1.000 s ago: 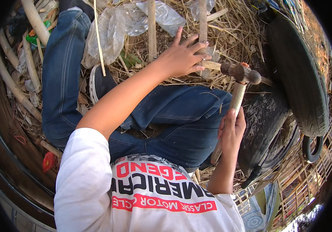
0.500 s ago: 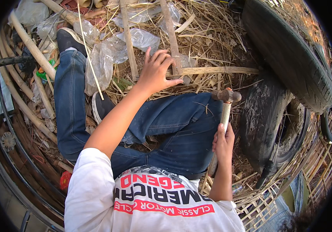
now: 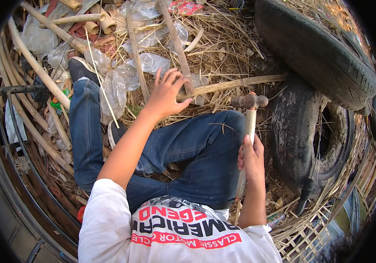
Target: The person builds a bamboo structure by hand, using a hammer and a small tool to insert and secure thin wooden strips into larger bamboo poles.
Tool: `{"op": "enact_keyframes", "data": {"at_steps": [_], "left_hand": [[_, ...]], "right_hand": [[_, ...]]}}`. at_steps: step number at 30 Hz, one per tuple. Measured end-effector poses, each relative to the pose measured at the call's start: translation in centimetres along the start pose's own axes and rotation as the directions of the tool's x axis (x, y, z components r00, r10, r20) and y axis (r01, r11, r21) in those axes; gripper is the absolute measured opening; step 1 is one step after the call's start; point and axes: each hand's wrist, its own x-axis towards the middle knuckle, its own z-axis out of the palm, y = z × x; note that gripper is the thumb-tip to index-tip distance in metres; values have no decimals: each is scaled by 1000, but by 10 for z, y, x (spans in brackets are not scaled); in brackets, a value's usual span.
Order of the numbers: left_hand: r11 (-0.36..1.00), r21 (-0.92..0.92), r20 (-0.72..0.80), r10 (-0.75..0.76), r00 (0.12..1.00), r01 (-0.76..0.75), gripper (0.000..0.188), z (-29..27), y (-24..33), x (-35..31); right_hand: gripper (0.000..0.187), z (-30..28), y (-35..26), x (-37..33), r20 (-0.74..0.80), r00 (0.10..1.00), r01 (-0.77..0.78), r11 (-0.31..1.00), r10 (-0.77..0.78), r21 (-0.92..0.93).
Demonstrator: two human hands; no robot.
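Tyres (image 3: 315,57): two worn black ones at 2 o'clock.
Bamboo stick (image 3: 236,83): lying on straw, 12 o'clock.
Hammer (image 3: 248,131): upright, head just below stick.
Left hand (image 3: 167,93): fingers spread, pressing the stick's end.
Right hand (image 3: 251,158): clasped round hammer handle.

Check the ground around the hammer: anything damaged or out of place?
Yes. The tyre beside the hammer is torn open and ragged. Crumpled plastic sheets lie strewn over the straw by the left hand.
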Motion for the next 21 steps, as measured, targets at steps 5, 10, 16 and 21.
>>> {"op": "enact_keyframes", "data": {"at_steps": [5, 10, 16, 21], "left_hand": [[997, -62, -32, -56, 998, 54, 27, 2, -23, 41], [925, 217, 295, 243, 924, -313, 34, 16, -56, 94], [830, 172, 167, 506, 846, -531, 39, 13, -80, 122], [874, 205, -87, 464, 881, -440, 50, -40, -48, 130]], "right_hand": [[28, 3, -23, 5, 63, 998, -9, 1000, 9, -11], [26, 17, -39, 10, 178, 983, -33, 999, 40, -43], [25, 21, -29, -2, 152, 986, -63, 997, 68, -36], [24, 12, -12, -12, 54, 994, -90, 996, 91, -21]]}}
